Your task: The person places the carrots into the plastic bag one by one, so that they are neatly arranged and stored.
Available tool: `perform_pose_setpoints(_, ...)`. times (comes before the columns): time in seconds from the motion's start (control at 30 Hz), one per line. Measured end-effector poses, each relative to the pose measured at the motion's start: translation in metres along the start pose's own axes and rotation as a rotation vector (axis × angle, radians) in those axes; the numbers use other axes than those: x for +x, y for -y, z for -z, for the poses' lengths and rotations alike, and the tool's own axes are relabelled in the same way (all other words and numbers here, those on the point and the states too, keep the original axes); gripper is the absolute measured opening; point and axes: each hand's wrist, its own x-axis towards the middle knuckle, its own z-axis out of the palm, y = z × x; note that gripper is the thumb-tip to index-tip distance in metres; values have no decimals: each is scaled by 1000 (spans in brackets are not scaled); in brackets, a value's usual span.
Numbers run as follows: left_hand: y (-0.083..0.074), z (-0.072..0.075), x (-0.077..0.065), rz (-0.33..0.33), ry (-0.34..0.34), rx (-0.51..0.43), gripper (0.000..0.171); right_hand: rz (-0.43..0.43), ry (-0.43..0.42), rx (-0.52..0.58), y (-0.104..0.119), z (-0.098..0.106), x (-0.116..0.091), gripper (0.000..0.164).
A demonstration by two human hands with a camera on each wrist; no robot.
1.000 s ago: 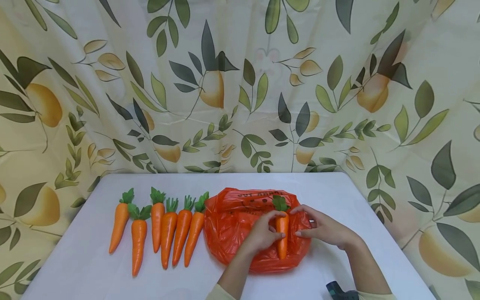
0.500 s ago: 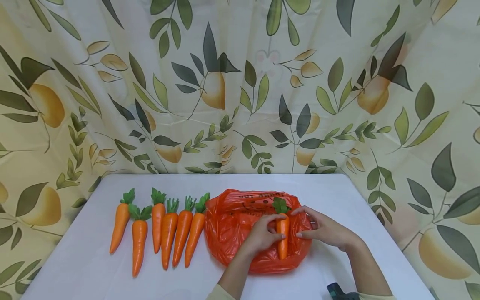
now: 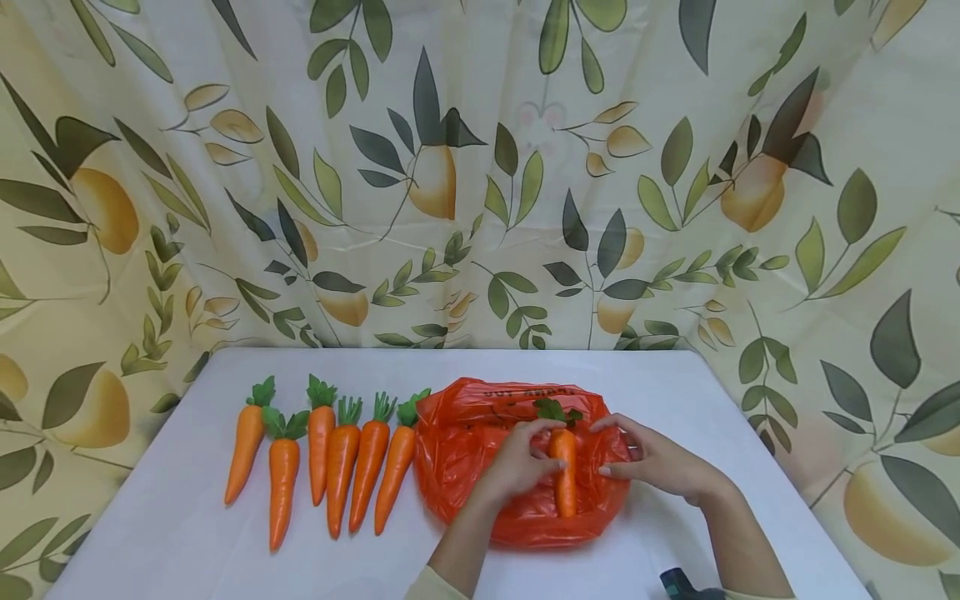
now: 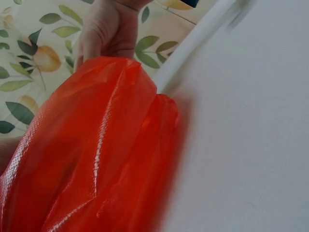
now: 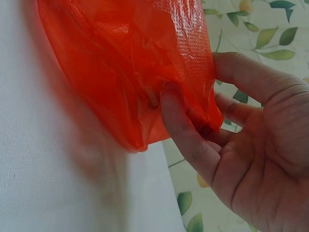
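A red plastic bag [image 3: 468,454] lies spread on the white table [image 3: 360,571], printed near its far edge. An orange carrot [image 3: 566,492] with green leaves rests over the bag's right half. My left hand [image 3: 517,462] holds this carrot near its leafy end, fingertips and thumb tip at its left side. On the bag's right side, my right hand [image 3: 667,462] grips the plastic. The right wrist view shows that hand's thumb [image 5: 181,118] pressed on the red film, with fingers behind. In the left wrist view, the bag [image 4: 96,145] hides most of the left hand.
Left of the bag, several carrots [image 3: 340,475] lie in a row, leaves pointing away; the rightmost one's leaves [image 3: 412,408] reach the bag's edge. A patterned fabric curtain [image 3: 480,183] hangs behind the table. A dark device [image 3: 686,586] is by the right wrist.
The carrot over the bag has turned slightly, its leaves now spread sideways, and has shifted a little left with the left hand. The right hand keeps its grip. The head view has drifted slightly.
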Motion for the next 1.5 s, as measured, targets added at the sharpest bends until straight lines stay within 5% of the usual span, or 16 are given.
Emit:
perform_pose_setpoints(0.8,-19,52,-18,-92,11,-26,41,-9,-6,-10,3,2,-2,57)
perform_pose_setpoints(1.13,-24,86,-33,-115,-42,43,41,-38,-13,0,4,0,-4,58)
perform_pose_setpoints(1.5,-17,130,-54,-115,-99,0,40,-48,-2,-2,3,1,-3,58)
